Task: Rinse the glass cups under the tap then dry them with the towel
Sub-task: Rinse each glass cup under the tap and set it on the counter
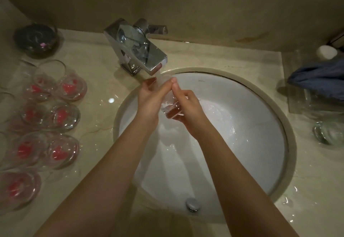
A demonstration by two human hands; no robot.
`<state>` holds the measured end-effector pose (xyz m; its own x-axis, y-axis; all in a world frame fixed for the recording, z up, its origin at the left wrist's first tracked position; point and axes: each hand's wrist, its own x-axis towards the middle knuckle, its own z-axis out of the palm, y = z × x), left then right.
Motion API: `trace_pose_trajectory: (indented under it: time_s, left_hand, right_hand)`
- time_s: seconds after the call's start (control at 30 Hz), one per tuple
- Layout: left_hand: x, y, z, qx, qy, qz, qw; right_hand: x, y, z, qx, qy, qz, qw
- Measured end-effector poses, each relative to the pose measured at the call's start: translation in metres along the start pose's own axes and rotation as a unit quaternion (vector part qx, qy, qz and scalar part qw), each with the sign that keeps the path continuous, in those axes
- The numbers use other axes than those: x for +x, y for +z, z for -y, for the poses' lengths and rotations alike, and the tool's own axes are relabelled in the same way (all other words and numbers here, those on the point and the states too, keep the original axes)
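Both hands gripped one glass cup [172,109] over the sink [260,95], just under the tap [141,50] spout at the basin's back edge. The left hand [150,100] clasped its side; the right hand [188,110] wrapped the base. More cups [61,115] stood along the counter's left edge; a blue towel [320,78] lay at the right edge.
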<state>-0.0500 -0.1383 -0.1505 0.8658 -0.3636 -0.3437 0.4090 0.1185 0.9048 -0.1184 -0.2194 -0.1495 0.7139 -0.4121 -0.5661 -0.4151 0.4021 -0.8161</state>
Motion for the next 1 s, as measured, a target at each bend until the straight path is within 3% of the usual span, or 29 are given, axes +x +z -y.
trace_pose_trajectory:
  time_s: [0.13, 0.3, 0.47, 0.63, 0.9, 1.0]
  left_hand:
    - [0.000, 0.002, 0.007, -0.055, -0.022, -0.003, 0.998]
    - [0.003, 0.004, 0.015, 0.005, -0.075, -0.028, 0.997]
    - [0.008, 0.004, 0.011, -0.042, -0.073, -0.001, 0.996]
    - [0.007, -0.005, 0.013, -0.005, -0.064, 0.027, 0.998]
    - [0.002, -0.015, 0.009, 0.044, 0.011, 0.024, 0.999]
    - [0.007, -0.018, 0.013, 0.018, -0.018, 0.015, 1.000]
  right_hand:
    - [0.001, 0.005, 0.004, 0.102, 0.071, 0.044, 0.991]
    - [0.008, 0.013, 0.001, -0.089, -0.015, -0.063, 0.994]
    - [0.011, 0.011, 0.009, 0.122, 0.062, 0.015, 0.990]
    - [0.011, 0.023, 0.002, 0.063, 0.022, -0.052, 0.996]
    - [0.023, 0.025, 0.003, 0.012, 0.032, 0.034, 0.999]
    - [0.020, 0.031, 0.000, 0.058, 0.071, 0.035, 0.995]
